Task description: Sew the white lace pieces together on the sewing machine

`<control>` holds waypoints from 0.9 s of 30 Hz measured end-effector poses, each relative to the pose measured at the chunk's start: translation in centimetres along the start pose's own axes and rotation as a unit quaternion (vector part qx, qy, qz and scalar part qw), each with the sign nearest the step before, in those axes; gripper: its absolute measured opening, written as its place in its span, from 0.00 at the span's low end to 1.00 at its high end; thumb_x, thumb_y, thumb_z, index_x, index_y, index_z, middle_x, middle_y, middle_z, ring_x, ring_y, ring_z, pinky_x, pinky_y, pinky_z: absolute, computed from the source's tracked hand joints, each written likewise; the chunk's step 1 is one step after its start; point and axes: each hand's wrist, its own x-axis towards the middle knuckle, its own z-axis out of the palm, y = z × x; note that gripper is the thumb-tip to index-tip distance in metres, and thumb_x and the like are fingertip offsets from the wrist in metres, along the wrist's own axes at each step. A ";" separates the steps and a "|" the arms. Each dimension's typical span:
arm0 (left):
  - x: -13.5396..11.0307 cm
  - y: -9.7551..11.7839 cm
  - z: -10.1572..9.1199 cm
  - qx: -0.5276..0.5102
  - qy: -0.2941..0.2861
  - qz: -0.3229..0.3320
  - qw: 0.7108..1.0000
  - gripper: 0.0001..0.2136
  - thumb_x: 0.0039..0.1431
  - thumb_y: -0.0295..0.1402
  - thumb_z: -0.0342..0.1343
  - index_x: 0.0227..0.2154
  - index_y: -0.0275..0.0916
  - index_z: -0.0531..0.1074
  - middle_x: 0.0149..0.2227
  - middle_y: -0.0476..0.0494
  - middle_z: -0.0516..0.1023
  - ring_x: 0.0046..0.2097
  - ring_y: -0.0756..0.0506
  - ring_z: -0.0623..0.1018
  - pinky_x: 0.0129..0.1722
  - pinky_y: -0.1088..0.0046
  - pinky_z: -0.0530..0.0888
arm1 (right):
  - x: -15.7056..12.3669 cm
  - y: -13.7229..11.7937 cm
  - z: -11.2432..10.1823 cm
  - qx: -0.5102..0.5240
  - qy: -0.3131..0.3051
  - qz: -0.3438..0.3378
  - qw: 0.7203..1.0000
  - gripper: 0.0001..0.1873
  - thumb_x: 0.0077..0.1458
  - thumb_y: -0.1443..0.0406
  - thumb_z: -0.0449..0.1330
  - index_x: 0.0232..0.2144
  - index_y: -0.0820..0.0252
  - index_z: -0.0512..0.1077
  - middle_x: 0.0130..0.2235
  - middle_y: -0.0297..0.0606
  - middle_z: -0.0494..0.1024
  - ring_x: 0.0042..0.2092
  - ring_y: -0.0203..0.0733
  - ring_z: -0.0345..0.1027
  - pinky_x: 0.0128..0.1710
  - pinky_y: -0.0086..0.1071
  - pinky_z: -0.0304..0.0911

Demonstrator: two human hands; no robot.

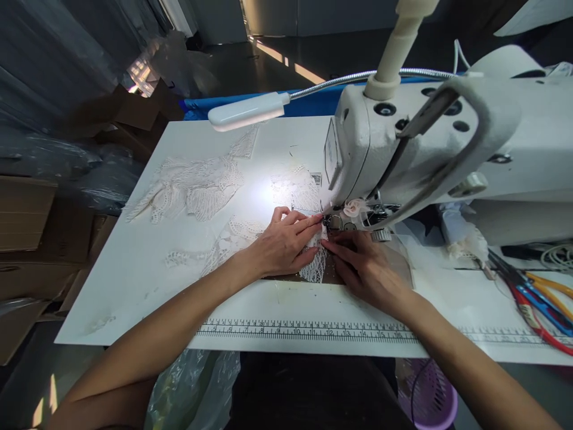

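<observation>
One lace piece point(314, 270) points lengthwise toward the printed ruler point(308, 330).

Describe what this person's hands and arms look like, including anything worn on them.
Both the left hand and the right hand are ungloved. The left forearm and right forearm are slim, bare and taper toward the wrists, with no watch or bracelet visible. Dark clothing shows at the body.

cardboard boxes point(22, 209): left | purple basket point(435, 388): lower right | coloured-handled tools point(538, 304): right
</observation>
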 end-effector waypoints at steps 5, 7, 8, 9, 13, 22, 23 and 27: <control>-0.1 0.1 -0.1 -0.011 0.000 -0.005 1.000 0.18 0.65 0.38 0.46 0.53 0.35 0.68 0.59 0.35 0.69 0.50 0.37 0.70 0.51 0.51 0.61 | -0.2 0.1 0.1 0.005 0.005 -0.005 1.000 0.21 0.60 0.69 0.52 0.55 0.56 0.70 0.48 0.47 0.72 0.51 0.51 0.66 0.50 0.48 0.66; -0.1 0.0 0.0 -0.013 0.001 -0.004 1.000 0.18 0.65 0.38 0.46 0.53 0.34 0.68 0.60 0.35 0.69 0.50 0.37 0.70 0.52 0.51 0.60 | -0.3 0.1 0.1 0.005 0.004 -0.002 1.000 0.22 0.60 0.69 0.53 0.56 0.56 0.69 0.48 0.47 0.72 0.51 0.50 0.66 0.49 0.48 0.67; -0.2 0.0 0.0 -0.014 0.001 -0.004 1.000 0.18 0.65 0.38 0.46 0.53 0.34 0.68 0.60 0.35 0.68 0.50 0.37 0.70 0.52 0.51 0.60 | -0.3 0.1 0.1 0.005 0.001 -0.001 1.000 0.22 0.60 0.69 0.53 0.56 0.56 0.69 0.48 0.47 0.72 0.51 0.50 0.66 0.49 0.48 0.67; -0.2 0.0 0.0 -0.015 0.001 -0.003 1.000 0.18 0.65 0.38 0.46 0.53 0.34 0.68 0.60 0.35 0.68 0.50 0.37 0.70 0.52 0.51 0.60 | -0.4 0.1 0.1 0.005 -0.002 0.000 1.000 0.23 0.60 0.69 0.53 0.57 0.55 0.68 0.48 0.47 0.71 0.51 0.50 0.66 0.49 0.48 0.67; -0.2 -0.2 -0.1 -0.016 -0.002 0.002 1.000 0.18 0.66 0.37 0.45 0.53 0.36 0.68 0.60 0.37 0.69 0.49 0.39 0.71 0.53 0.52 0.60 | -0.3 -0.1 0.0 0.009 -0.006 0.002 1.000 0.23 0.60 0.68 0.53 0.57 0.52 0.68 0.49 0.46 0.71 0.51 0.50 0.66 0.49 0.48 0.67; -0.1 0.8 -0.5 0.022 -0.012 -0.009 1.000 0.19 0.66 0.37 0.45 0.53 0.32 0.68 0.59 0.33 0.69 0.51 0.38 0.71 0.58 0.49 0.56 | -0.3 0.3 0.0 0.006 -0.006 -0.014 1.000 0.21 0.61 0.67 0.53 0.55 0.50 0.69 0.48 0.44 0.72 0.51 0.50 0.67 0.48 0.49 0.68; -0.1 0.9 -0.5 0.022 -0.012 -0.010 1.000 0.19 0.66 0.37 0.45 0.53 0.33 0.68 0.59 0.34 0.69 0.51 0.38 0.70 0.58 0.48 0.56 | -0.3 0.3 0.0 0.003 -0.007 -0.014 1.000 0.20 0.61 0.67 0.53 0.55 0.51 0.69 0.48 0.45 0.72 0.51 0.50 0.67 0.48 0.49 0.68; -0.1 0.8 -0.4 0.017 -0.014 -0.016 1.000 0.19 0.66 0.37 0.45 0.54 0.34 0.67 0.60 0.35 0.69 0.52 0.38 0.70 0.58 0.47 0.56 | -0.4 0.2 0.1 -0.004 -0.011 -0.013 1.000 0.21 0.62 0.68 0.52 0.56 0.53 0.68 0.49 0.47 0.71 0.52 0.51 0.66 0.49 0.50 0.67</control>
